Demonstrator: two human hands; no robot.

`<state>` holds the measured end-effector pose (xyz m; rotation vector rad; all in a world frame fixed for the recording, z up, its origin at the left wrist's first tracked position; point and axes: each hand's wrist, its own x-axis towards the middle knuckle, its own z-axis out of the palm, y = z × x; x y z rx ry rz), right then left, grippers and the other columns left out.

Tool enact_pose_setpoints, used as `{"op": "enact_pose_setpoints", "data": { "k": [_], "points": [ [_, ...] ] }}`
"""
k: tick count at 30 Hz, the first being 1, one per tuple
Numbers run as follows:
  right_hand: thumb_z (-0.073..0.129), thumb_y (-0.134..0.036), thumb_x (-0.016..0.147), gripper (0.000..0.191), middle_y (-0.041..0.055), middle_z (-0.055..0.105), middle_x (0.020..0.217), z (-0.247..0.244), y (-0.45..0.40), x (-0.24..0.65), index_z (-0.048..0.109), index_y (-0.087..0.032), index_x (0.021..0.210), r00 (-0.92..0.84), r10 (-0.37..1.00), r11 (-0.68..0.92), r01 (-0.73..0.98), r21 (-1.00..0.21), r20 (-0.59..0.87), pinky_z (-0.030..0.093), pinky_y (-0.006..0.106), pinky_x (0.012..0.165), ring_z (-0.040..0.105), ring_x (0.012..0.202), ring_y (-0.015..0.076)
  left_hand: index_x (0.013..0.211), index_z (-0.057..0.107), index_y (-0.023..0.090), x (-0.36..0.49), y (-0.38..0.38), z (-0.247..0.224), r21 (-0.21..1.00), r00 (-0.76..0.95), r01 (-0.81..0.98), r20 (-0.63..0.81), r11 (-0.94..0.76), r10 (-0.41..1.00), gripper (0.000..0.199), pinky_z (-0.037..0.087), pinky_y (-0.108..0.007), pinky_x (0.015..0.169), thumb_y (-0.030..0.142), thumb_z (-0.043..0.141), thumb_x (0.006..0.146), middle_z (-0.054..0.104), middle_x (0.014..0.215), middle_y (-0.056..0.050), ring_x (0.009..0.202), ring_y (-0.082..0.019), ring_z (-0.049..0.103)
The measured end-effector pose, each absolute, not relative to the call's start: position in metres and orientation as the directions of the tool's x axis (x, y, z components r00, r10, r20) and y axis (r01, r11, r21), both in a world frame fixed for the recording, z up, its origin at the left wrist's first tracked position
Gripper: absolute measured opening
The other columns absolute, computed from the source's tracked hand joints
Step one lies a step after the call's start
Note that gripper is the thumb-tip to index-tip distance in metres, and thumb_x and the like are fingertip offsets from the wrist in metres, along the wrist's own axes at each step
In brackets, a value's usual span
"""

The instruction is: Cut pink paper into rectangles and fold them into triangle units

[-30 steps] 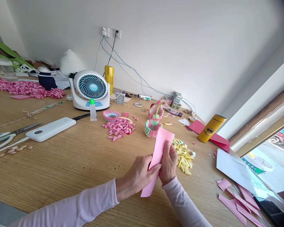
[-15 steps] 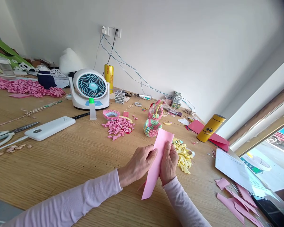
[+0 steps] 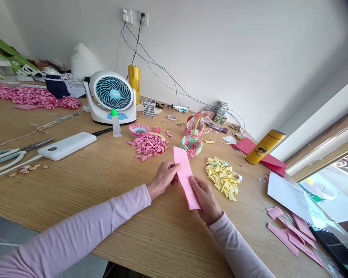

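A long pink paper strip is held above the table between both my hands, its upper end leaning left. My left hand pinches its left edge near the upper part. My right hand grips the lower right edge, thumb on top. Just beyond the strip stand folded-paper rings in green, pink and yellow. Right of them lies a heap of yellow folded paper triangles. A pile of pink folded triangles lies to the left, by a pink paper bowl.
A white fan stands at the back left, with a green-capped bottle before it. Scissors and a white power bank lie left. At right are a yellow flask, pink paper scraps and a phone.
The paper strip has turned from leaning right to leaning left. My left hand has moved up and left, my right hand slightly down. The camera view has shifted a little.
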<state>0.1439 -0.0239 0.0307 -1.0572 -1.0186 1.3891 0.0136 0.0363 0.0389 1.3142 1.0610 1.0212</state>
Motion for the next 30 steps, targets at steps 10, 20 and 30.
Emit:
{"op": "enact_pose_setpoints", "data": {
  "k": [10, 20, 30],
  "points": [
    [0.061, -0.048, 0.082, 0.042, 0.0033, 0.067, 0.078, 0.037, -0.028, 0.171, 0.062, -0.021, 0.114, 0.049, 0.995, 0.083, 0.101, -0.991, 0.088, 0.046, 0.025, 0.051, 0.058, 0.061, 0.0165, 0.055, 0.049, 0.015, 0.009, 0.036, 0.047, 0.95, 0.206, -0.148, -0.244, 0.277, 0.948, 0.021, 0.029, -0.016, 0.034, 0.024, 0.054, 0.074, 0.048, 0.043, 0.005, 0.031, -0.005, 0.042],
    [0.063, -0.028, 0.085, 0.028, 0.0082, 0.069, 0.111, 0.062, -0.049, 0.185, 0.063, -0.025, 0.113, -0.302, 0.678, 0.589, 0.768, -0.25, 0.67, 0.035, 0.044, 0.09, 0.06, 0.102, 0.027, 0.06, 0.05, 0.014, 0.003, 0.031, 0.054, 0.9, 0.217, -0.253, -0.305, 0.355, 0.927, 0.018, 0.035, -0.017, 0.04, 0.022, 0.054, 0.076, 0.053, 0.05, 0.003, 0.039, -0.006, 0.047],
    [0.07, -0.038, 0.078, 0.017, -0.0006, 0.063, 0.063, 0.048, -0.043, 0.185, 0.072, -0.021, 0.078, 0.217, 0.83, 0.379, 0.457, -0.805, 0.514, 0.04, 0.029, 0.057, 0.05, 0.058, 0.0155, 0.078, 0.057, 0.018, -0.031, -0.003, 0.09, 0.722, 0.194, 0.375, 0.552, -0.581, 0.811, 0.031, 0.041, -0.028, 0.072, 0.049, 0.06, 0.081, 0.06, 0.076, -0.002, 0.075, -0.016, 0.054]
  ]
}}
